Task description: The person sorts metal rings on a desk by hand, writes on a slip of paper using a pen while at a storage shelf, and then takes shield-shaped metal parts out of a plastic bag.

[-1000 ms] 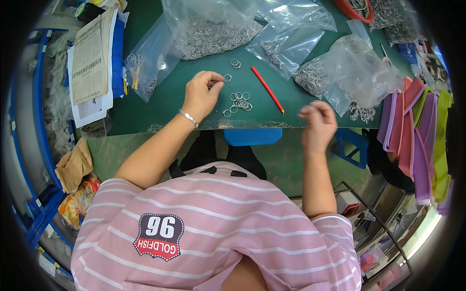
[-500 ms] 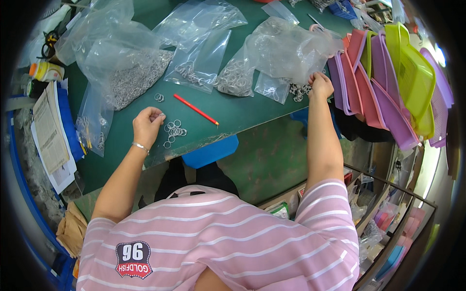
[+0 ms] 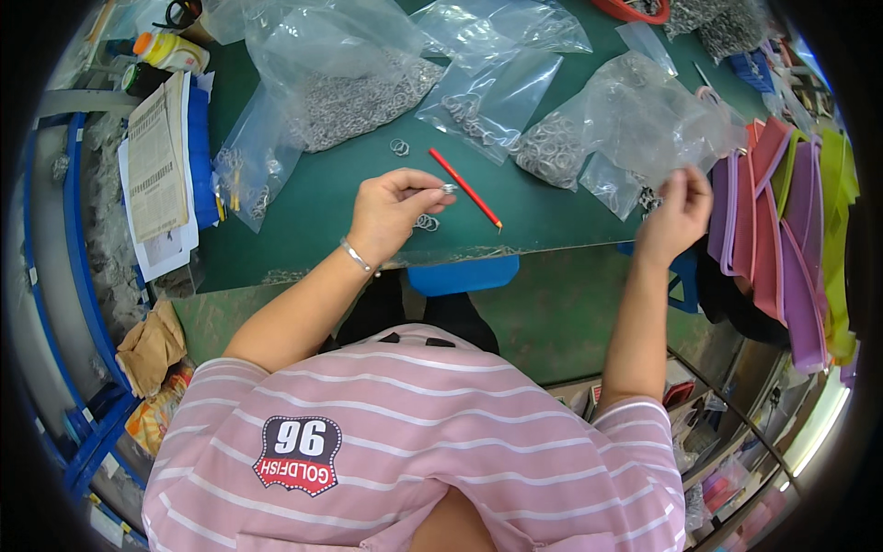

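Observation:
My left hand pinches a few small metal rings between thumb and fingertips. Just under it, more loose metal rings lie on the green table, partly covered by the hand. My right hand is off to the right, fingers closed, over the table's front edge. Whatever its fingertips hold is too small to make out. Close by it lie small metal clasps, partly hidden, beside a clear bag of metal rings. A red pencil rests between the hands, with a few rings left of it.
A large clear bag of metal rings and a flatter bag lie farther back. Pink, purple and green plastic baskets stand at the right. Papers and a yellow bottle are at the left. A blue stool sits below the table edge.
The view has swung left, shifting the table rightward in the picture. My left hand has moved right over the loose rings, showing rings in its pinch. My right hand has drawn back slightly from the clasps.

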`<action>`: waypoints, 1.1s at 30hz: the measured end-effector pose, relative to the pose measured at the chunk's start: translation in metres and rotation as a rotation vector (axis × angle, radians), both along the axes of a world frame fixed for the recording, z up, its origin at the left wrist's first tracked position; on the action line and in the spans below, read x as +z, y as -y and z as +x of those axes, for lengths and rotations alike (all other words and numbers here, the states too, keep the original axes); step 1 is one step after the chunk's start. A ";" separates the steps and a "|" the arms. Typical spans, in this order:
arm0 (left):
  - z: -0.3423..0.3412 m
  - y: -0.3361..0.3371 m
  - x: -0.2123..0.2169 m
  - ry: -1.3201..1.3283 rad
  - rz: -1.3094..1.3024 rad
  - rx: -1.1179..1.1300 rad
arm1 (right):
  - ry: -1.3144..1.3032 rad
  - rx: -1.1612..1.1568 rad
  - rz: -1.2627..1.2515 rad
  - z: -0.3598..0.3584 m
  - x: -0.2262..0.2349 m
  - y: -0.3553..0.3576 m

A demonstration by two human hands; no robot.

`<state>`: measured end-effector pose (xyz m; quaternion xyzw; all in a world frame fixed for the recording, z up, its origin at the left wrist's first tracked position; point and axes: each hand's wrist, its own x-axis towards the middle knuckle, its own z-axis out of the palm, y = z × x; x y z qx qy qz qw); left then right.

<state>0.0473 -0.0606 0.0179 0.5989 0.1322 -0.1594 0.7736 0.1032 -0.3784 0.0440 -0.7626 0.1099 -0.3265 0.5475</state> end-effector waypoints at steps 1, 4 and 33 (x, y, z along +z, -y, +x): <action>0.000 0.001 0.003 0.030 0.015 -0.013 | -0.071 0.152 0.055 -0.017 0.001 -0.027; -0.001 0.005 0.017 0.130 0.051 -0.073 | -0.405 0.495 0.272 -0.052 0.005 -0.088; -0.025 -0.016 0.018 0.342 0.128 -0.128 | -0.252 0.682 0.435 -0.086 -0.005 -0.169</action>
